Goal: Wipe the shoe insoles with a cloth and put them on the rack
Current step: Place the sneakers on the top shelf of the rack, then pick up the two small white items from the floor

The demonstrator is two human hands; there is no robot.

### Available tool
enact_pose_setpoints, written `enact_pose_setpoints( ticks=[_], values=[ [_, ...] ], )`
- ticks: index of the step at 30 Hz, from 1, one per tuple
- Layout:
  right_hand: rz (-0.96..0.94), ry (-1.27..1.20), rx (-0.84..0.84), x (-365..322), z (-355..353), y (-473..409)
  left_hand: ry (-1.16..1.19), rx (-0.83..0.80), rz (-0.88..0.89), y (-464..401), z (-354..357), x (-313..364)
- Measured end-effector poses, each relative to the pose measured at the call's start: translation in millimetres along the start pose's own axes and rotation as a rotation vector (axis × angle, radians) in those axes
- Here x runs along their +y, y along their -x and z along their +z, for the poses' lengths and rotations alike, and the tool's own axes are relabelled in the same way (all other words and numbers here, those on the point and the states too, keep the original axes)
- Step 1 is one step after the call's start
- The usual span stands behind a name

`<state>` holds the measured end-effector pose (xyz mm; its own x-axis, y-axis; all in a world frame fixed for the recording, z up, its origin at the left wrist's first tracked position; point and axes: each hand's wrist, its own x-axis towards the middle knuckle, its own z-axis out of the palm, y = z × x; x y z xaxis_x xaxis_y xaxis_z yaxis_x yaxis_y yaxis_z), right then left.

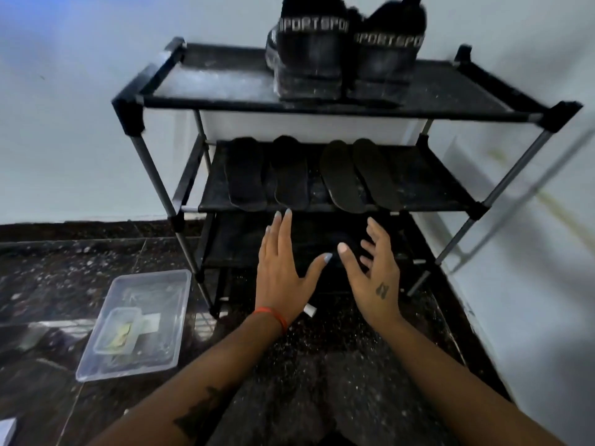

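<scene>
A black shoe rack point(322, 106) with three shelves stands against the wall. Several black insoles lie side by side on its middle shelf: one pair on the left point(246, 173) and one pair on the right point(341, 177). My left hand point(285, 262) and my right hand point(375, 268) hover in front of the lowest shelf, both with fingers spread and holding nothing. A dark shape lies on the lowest shelf between my hands, too dim to identify. No cloth is visible.
A pair of black sport shoes point(347, 53) sits on the top shelf. A clear plastic tray point(135, 323) holding a smaller container rests on the dark speckled floor to the left. White walls stand behind and to the right.
</scene>
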<state>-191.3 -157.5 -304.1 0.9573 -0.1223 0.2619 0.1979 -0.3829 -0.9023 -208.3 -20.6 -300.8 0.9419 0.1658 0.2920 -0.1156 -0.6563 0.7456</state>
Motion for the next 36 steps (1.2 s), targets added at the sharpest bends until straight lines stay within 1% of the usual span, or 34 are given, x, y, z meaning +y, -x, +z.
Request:
enact_pose_setpoints(
  ticks=[6, 11, 13, 18, 21, 25, 28, 32, 36],
  values=[
    [0.141, 0.098, -0.091, 96.8, 38.4, 20.6, -0.065, -0.149, -0.172, 35.7, 56.2, -81.8],
    [0.257, 0.186, -0.185, 167.5, 72.0, 29.9, -0.134, -0.229, -0.320, 53.1, 96.7, -146.7],
    [0.264, 0.236, -0.242, 193.6, 82.9, 31.5, -0.144, -0.253, -0.381, 56.3, 111.1, -169.0],
    [0.197, 0.452, -0.342, 247.7, 107.1, 29.1, -0.166, -0.313, -0.525, 50.1, 145.3, -206.2],
    [0.197, 0.549, -0.424, 262.2, 119.3, 21.3, -0.202, -0.345, -0.536, 36.7, 165.0, -220.0],
    [0.125, 0.605, -0.540, 270.0, 134.3, 11.5, -0.273, -0.408, -0.501, 21.1, 181.7, -231.7],
    [0.105, 0.656, -0.589, 271.6, 142.9, 7.4, -0.326, -0.454, -0.481, 17.4, 185.4, -239.3],
    [0.078, 0.684, -0.599, 267.5, 144.4, 9.5, -0.294, -0.433, -0.468, 19.3, 182.1, -242.1],
    [0.144, 0.547, -0.568, 254.8, 142.7, 21.5, -0.153, -0.347, -0.495, 31.9, 165.7, -238.8]
  ],
)
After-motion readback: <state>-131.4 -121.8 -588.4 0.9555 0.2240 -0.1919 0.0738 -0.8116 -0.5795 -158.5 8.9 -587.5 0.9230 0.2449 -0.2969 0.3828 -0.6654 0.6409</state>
